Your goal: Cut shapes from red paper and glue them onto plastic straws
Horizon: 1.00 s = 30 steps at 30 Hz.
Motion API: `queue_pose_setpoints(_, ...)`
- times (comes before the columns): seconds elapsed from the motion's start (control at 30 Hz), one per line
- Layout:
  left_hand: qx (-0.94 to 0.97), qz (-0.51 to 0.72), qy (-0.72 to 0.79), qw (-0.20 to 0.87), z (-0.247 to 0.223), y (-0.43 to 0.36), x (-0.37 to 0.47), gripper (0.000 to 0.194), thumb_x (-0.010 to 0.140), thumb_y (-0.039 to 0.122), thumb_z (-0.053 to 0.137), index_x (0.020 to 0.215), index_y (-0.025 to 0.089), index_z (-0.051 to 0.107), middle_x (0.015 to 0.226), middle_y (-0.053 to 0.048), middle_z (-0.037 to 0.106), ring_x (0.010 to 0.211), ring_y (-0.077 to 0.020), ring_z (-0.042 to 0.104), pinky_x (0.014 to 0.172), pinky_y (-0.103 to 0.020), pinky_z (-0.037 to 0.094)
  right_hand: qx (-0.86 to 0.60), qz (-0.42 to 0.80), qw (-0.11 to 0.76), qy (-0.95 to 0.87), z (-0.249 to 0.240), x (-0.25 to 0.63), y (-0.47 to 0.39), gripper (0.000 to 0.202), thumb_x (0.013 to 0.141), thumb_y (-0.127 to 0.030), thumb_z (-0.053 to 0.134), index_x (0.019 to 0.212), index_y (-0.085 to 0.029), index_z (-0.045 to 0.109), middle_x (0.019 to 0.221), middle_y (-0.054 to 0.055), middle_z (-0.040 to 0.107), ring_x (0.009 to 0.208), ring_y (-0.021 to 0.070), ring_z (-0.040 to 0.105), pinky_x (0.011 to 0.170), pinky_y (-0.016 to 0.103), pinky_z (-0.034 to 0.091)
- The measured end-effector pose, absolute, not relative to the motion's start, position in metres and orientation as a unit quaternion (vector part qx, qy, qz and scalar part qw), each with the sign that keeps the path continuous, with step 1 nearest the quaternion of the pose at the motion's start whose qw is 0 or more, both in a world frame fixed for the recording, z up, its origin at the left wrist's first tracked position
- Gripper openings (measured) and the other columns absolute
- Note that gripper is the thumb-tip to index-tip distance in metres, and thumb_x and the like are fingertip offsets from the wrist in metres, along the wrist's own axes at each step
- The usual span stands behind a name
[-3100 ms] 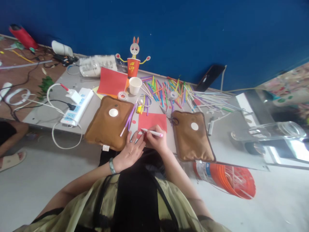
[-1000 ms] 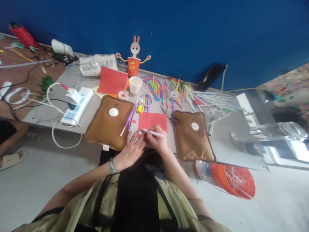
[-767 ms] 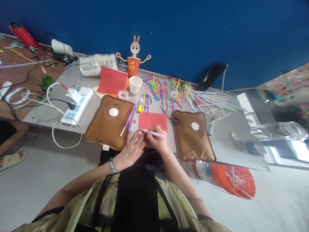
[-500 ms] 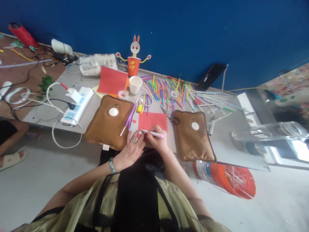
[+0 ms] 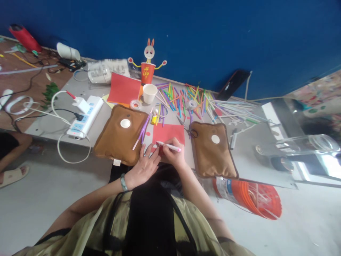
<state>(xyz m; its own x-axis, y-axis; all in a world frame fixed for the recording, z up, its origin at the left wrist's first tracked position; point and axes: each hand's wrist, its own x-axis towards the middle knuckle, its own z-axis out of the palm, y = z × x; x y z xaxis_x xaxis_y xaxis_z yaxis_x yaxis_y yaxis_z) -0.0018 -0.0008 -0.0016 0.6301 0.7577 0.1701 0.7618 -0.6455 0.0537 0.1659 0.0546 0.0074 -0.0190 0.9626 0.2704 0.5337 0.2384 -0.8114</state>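
Observation:
My right hand (image 5: 174, 155) grips a white marker pen with a pink end (image 5: 172, 147), its tip pointing left, down at the lower left part of a red sheet of paper (image 5: 169, 132). My left hand (image 5: 145, 167) lies flat at the table's front edge, fingers stretched out, their tips at the sheet's lower left corner. Small red cut-outs (image 5: 148, 134) lie on the table just left of the sheet. To its right are scissors (image 5: 189, 132) with dark handles. Purple sticks (image 5: 144, 131) lean on a brown cushion-like bag (image 5: 117, 138) beside my left hand.
A second brown bag (image 5: 213, 156) lies at right. Coloured sticks (image 5: 178, 99), a white paper cup (image 5: 150, 93), a red cup with a rabbit figure (image 5: 147, 73) and a power strip (image 5: 85, 119) stand farther back. An orange bucket (image 5: 245, 195) is below the table. Another person's foot (image 5: 14, 176) shows at left.
The marker's tip has shifted very slightly over the red paper. My left hand and the things on the table stay where they were.

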Motion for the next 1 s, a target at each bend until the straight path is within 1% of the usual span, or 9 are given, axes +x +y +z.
queue_pose_setpoints(0.1, -0.902, -0.091, -0.422, 0.01, -0.0008, -0.0006, -0.0015, 0.038, 0.096, 0.031, 0.047, 0.128, 0.013, 0.055, 0.147, -0.017, 0.046, 0.14, -0.0417, 0.036, 0.116, -0.067, 0.022, -0.559, 0.252, 0.417, -0.671, 0.0052, 0.1664, 0.0545, 0.009, 0.079, -0.024, 0.058, 0.072, -0.022, 0.055, 0.058, -0.003, 0.063, 0.049, 0.0112, 0.056, 0.05, 0.022, 0.043)
queue_pose_setpoints(0.37, -0.901, -0.095, -0.423, 0.005, -0.0018, -0.0002, -0.0019, 0.037, 0.095, 0.031, 0.047, 0.127, 0.013, 0.056, 0.146, -0.017, 0.046, 0.141, -0.0408, 0.035, 0.117, -0.066, 0.021, -0.562, 0.253, 0.403, -0.676, 0.0034, 0.1675, 0.0551, 0.008, 0.079, -0.025, 0.059, 0.073, -0.022, 0.056, 0.06, -0.003, 0.064, 0.051, 0.0117, 0.058, 0.051, 0.022, 0.044)
queue_pose_setpoints(0.73, -0.903, -0.089, -0.42, 0.003, -0.005, -0.0009, -0.0021, 0.047, 0.096, 0.033, 0.046, 0.138, 0.011, 0.048, 0.15, -0.017, 0.042, 0.142, -0.0421, 0.032, 0.117, -0.067, 0.02, -0.577, 0.246, 0.401, -0.668, 0.0037, 0.1665, 0.0551, 0.009, 0.075, -0.024, 0.056, 0.068, -0.023, 0.051, 0.053, -0.004, 0.059, 0.046, 0.0116, 0.054, 0.048, 0.022, 0.041)
queue_pose_setpoints(1.0, -0.903, -0.086, -0.42, -0.001, -0.0055, -0.0008, -0.0028, 0.049, 0.097, 0.032, 0.044, 0.141, 0.011, 0.045, 0.152, -0.017, 0.04, 0.144, -0.0413, 0.03, 0.117, -0.067, 0.02, -0.575, 0.247, 0.399, -0.671, 0.0042, 0.1666, 0.0553, 0.009, 0.073, -0.024, 0.055, 0.065, -0.023, 0.049, 0.049, -0.005, 0.055, 0.043, 0.0116, 0.051, 0.047, 0.023, 0.039)
